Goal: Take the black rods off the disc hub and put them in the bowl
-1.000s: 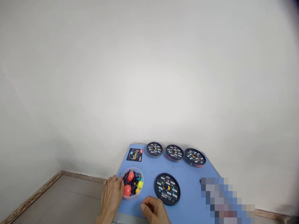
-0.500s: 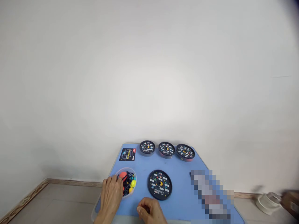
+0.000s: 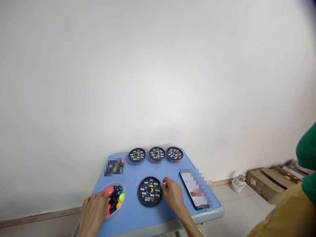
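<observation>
My left hand point(image 3: 93, 212) lies over the left side of a clear plastic bowl point(image 3: 124, 190), its fingers bent over the rim beside the contents. Inside are a red ball point(image 3: 109, 191), yellow balls point(image 3: 121, 197), a few blue pieces and a tangle of black sticks point(image 3: 115, 197). To the right, a black round base point(image 3: 150, 199) printed with planets and labels lies flat on the blue table point(image 3: 133, 219). At its right rim, the bent thumb and forefinger of my right hand point(image 3: 173, 196) close on the edge. Their exact contact is hard to make out.
Three similar round planet-printed containers point(image 3: 157, 154) stand along the table's back edge. A blurred dark card point(image 3: 114, 167) lies at the back left, a phone point(image 3: 195, 191) at the right. Cardboard boxes point(image 3: 263, 184) and a white object point(image 3: 238, 183) sit on the floor. A person's yellow-green clothing point(image 3: 283, 214) shows at right.
The view has swung right, bringing in the person's clothing and the boxes. My right hand has gone from the table's front edge to the base's right rim. My left hand stays at the bowl.
</observation>
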`<state>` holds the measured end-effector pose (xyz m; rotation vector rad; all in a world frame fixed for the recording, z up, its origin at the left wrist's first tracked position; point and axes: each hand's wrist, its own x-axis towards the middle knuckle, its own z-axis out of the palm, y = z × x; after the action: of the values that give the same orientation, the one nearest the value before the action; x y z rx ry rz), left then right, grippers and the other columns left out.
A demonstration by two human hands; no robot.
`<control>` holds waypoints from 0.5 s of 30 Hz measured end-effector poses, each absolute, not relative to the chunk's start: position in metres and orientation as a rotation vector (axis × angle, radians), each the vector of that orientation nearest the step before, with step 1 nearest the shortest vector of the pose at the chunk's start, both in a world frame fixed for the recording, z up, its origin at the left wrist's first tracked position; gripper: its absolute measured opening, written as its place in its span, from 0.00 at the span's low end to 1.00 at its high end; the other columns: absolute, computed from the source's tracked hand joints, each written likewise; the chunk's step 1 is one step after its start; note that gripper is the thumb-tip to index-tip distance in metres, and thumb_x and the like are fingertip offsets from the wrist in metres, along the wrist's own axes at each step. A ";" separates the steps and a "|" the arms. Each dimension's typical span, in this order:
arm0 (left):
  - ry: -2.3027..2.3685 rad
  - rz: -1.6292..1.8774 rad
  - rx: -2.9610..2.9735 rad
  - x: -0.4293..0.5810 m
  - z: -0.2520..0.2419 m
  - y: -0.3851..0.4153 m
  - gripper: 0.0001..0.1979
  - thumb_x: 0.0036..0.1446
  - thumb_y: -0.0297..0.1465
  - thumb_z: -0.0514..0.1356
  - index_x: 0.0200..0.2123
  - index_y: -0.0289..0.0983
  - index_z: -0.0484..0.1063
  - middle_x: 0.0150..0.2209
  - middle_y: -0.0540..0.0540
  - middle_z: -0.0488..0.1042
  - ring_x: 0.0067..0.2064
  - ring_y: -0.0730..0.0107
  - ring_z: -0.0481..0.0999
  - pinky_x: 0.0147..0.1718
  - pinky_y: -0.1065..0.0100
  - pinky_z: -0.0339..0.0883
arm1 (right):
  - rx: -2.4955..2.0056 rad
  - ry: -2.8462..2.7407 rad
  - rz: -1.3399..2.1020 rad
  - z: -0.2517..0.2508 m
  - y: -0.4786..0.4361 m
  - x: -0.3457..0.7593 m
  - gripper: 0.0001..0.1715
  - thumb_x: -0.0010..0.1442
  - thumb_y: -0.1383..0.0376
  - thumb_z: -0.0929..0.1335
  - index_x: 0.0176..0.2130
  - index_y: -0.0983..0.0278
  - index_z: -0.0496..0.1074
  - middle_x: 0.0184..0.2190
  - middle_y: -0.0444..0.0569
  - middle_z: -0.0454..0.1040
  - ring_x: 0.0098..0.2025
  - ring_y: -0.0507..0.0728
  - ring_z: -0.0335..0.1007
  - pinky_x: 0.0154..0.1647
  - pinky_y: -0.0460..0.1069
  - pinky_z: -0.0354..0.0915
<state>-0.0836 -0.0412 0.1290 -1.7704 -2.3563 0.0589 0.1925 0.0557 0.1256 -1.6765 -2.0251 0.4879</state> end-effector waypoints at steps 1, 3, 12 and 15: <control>-2.366 0.085 -1.757 -0.084 0.130 -0.040 0.22 0.65 0.27 0.42 0.43 0.38 0.78 0.42 0.40 0.79 0.45 0.53 0.76 0.42 0.56 0.59 | -1.727 -2.058 0.459 0.131 0.058 0.190 0.14 0.64 0.65 0.61 0.43 0.63 0.74 0.34 0.52 0.80 0.39 0.59 0.75 0.35 0.47 0.57; -2.380 0.123 -1.733 -0.086 0.130 -0.037 0.22 0.64 0.26 0.42 0.42 0.36 0.77 0.40 0.39 0.79 0.45 0.52 0.76 0.41 0.56 0.60 | -1.795 -2.125 0.430 0.138 0.062 0.184 0.14 0.65 0.64 0.62 0.45 0.64 0.74 0.38 0.54 0.80 0.43 0.60 0.75 0.37 0.48 0.58; -2.459 0.118 -1.818 -0.094 0.132 -0.026 0.18 0.64 0.31 0.46 0.37 0.39 0.76 0.38 0.40 0.80 0.43 0.52 0.78 0.38 0.60 0.59 | -1.758 -2.271 0.343 0.115 0.082 0.169 0.13 0.63 0.69 0.63 0.43 0.66 0.74 0.42 0.56 0.78 0.45 0.61 0.74 0.38 0.49 0.59; -2.462 0.088 -1.850 -0.100 0.127 -0.023 0.17 0.63 0.30 0.46 0.35 0.40 0.75 0.37 0.42 0.80 0.41 0.56 0.78 0.36 0.63 0.58 | -1.740 -2.307 0.318 0.104 0.088 0.171 0.14 0.61 0.72 0.62 0.42 0.66 0.75 0.41 0.56 0.78 0.43 0.60 0.74 0.37 0.49 0.58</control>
<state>-0.0996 -0.0229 0.1268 -1.8498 -2.4615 0.0883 0.1707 0.0877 0.1043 -1.7405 -2.3070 0.3182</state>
